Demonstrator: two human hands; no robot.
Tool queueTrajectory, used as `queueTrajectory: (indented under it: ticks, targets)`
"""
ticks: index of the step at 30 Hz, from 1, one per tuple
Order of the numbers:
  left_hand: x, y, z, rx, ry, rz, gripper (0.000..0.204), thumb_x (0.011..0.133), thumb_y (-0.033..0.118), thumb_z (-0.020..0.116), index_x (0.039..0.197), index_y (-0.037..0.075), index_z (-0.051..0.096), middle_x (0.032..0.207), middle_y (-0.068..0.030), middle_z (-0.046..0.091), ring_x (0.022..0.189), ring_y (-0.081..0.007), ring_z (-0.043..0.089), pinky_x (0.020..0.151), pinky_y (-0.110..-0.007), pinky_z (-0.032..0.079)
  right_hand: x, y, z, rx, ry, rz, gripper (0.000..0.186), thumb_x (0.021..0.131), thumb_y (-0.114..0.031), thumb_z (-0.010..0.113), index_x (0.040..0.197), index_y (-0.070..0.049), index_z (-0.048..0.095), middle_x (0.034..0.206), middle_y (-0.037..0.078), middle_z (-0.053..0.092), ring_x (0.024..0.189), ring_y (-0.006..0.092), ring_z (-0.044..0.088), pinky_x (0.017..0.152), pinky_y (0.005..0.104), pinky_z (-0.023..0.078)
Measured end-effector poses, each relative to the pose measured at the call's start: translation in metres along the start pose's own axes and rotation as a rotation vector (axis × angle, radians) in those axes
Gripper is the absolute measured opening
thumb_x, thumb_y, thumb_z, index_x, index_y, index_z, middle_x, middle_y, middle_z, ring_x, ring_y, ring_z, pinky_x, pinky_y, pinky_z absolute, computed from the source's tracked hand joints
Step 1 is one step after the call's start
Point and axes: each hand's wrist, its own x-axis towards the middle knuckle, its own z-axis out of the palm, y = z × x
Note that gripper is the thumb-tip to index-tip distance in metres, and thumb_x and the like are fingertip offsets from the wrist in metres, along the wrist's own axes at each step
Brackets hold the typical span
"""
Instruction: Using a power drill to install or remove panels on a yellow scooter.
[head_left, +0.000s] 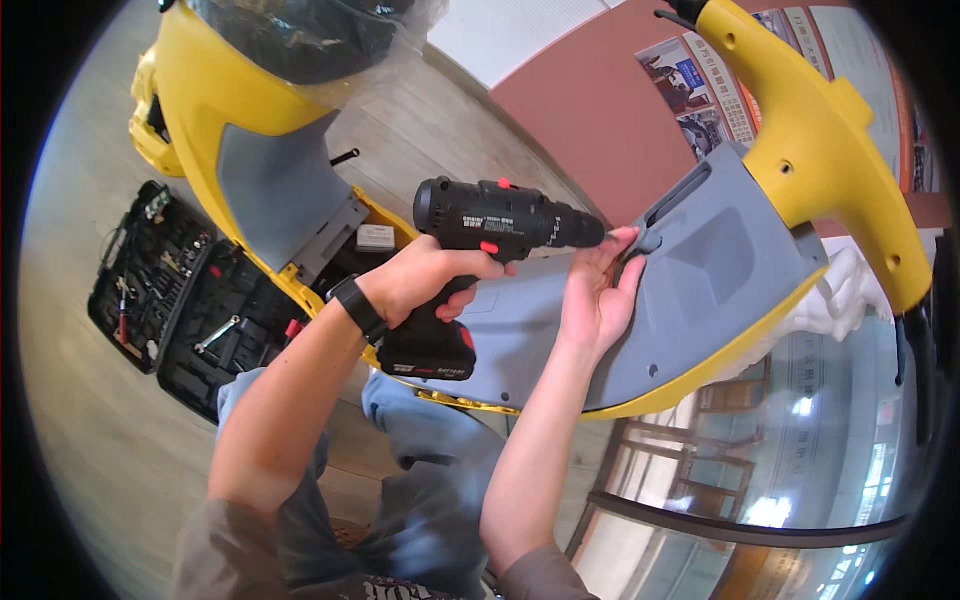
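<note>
My left hand (430,285), with a black band at the wrist, is wrapped round the handle of a black cordless drill (485,222) with red details. Its chuck points right, toward a small grey hook (648,243) on the scooter's grey inner panel (700,300). There my right hand (597,300), palm turned up, has its thumb and fingertips round the hook, right by the drill's tip. The bit's end and whatever it meets are hidden by the fingers. The drill's battery (428,352) hangs below my left hand.
The yellow scooter handlebar (830,120) rises at the upper right. At far left, an open black tool case (190,290) holds several tools on the floor. A yellow-and-grey seat base (270,190) with plastic-wrapped top stands behind. White wrapping (840,295) lies beyond the panel's right edge.
</note>
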Motion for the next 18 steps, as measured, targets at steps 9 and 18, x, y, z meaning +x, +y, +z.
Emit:
queueTrajectory:
  ticks: [9, 18]
  targets:
    - [0.027, 0.007, -0.021, -0.040, -0.048, 0.019, 0.030, 0.085, 0.009, 0.069, 0.113, -0.001, 0.071, 0.089, -0.0048, 0.069, 0.055, -0.0108, 0.051, 0.047, -0.027, 0.040, -0.002, -0.003, -0.006, -0.267, 0.020, 0.155, 0.038, 0.100, -0.045, 0.066, 0.126, -0.016, 0.068, 0.132, 0.000, 0.070, 0.132, 0.0192, 0.052, 0.106, 0.0428, 0.037]
    - [0.041, 0.004, -0.015, -0.060, -0.173, 0.062, 0.021, 0.082, 0.007, 0.072, 0.102, 0.002, 0.070, 0.071, 0.0002, 0.062, 0.050, -0.0075, 0.050, 0.045, -0.027, 0.038, -0.005, 0.003, -0.012, -0.314, 0.097, 0.037, 0.055, 0.091, -0.051, 0.076, 0.132, -0.017, 0.064, 0.154, 0.001, 0.054, 0.147, 0.0247, 0.037, 0.126, 0.0540, 0.013]
